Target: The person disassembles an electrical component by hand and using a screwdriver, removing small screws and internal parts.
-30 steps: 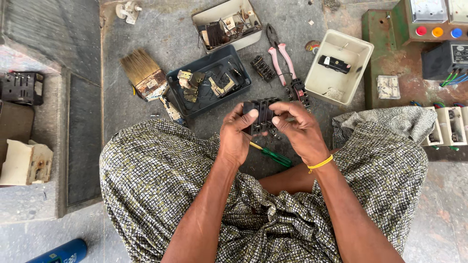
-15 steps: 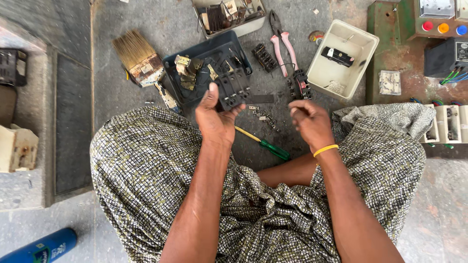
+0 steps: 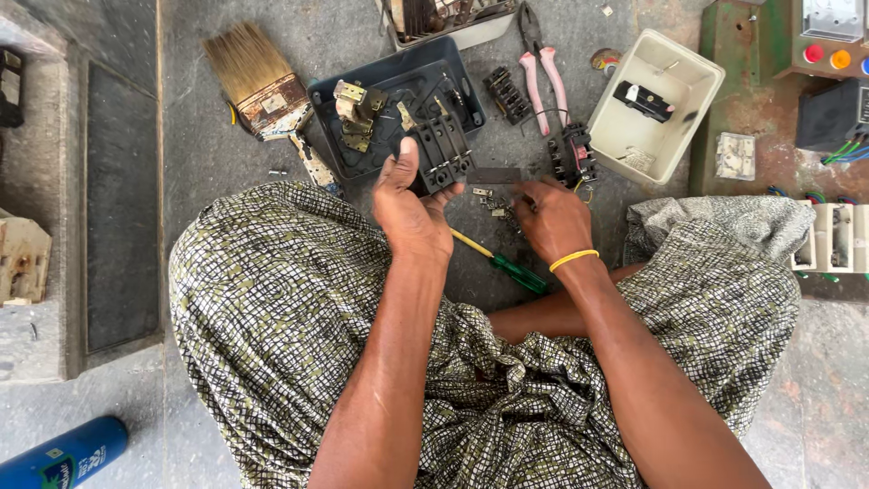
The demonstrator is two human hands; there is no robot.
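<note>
My left hand (image 3: 412,213) holds a black electrical switch block (image 3: 442,152) up in front of me, over the edge of a dark plastic tray (image 3: 330,109). Fingertips of my right hand (image 3: 552,217) rest on the floor among small metal screws and contacts (image 3: 493,206), pinching at one of them. A yellow band circles that wrist. A green-handled screwdriver (image 3: 507,267) lies on the floor between my two hands. Another black switch part (image 3: 573,156) stands just beyond my right hand.
A worn paintbrush (image 3: 253,77) lies left of the dark tray. Pink-handled pliers (image 3: 541,77) and a small black terminal piece (image 3: 507,93) lie behind. A cream plastic box (image 3: 656,104) sits at right, a panel with coloured buttons (image 3: 828,54) beyond. A blue can (image 3: 63,457) lies at bottom left.
Both hands held the black block together a second ago. My right hand let go and dropped to the small parts on the floor; my left hand kept the block, shifting it left and away.
</note>
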